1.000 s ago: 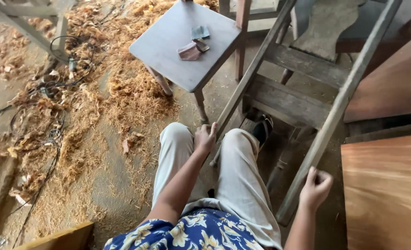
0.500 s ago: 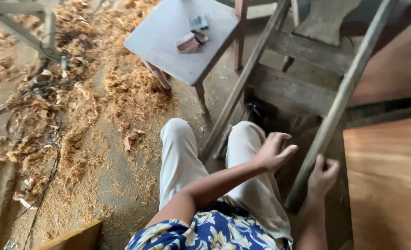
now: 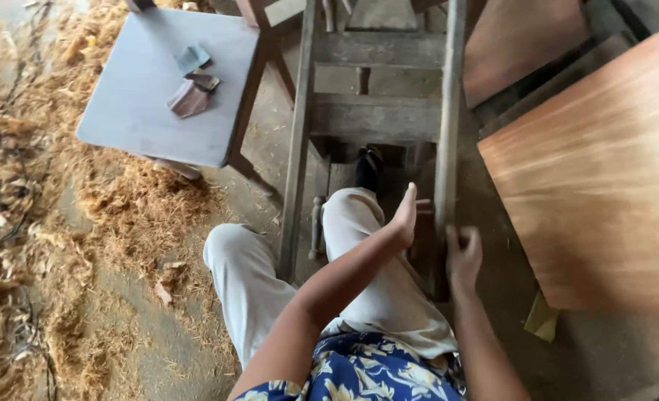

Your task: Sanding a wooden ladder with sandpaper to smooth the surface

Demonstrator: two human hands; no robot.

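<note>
Grey, weathered wood makes up the chair frame (image 3: 378,119) lying tipped on the floor between the person's legs — two long rails joined by flat cross slats, dusty and unpainted. The right hand (image 3: 463,256) is curled around the right rail near its lower end, while the left hand (image 3: 404,219) reaches across, fingers straight and together, just beside that rail. Wood shavings (image 3: 122,200) lie under a small grey stool (image 3: 159,96) nearby.

Your wooden frame (image 3: 378,119) is weathered grey, two long rails joined by flat crosspieces, lying tilted over your legs. Its right rail (image 3: 448,134) runs down into your right hand (image 3: 463,256); your left hand (image 3: 405,217) hovers open just beside it.
</note>
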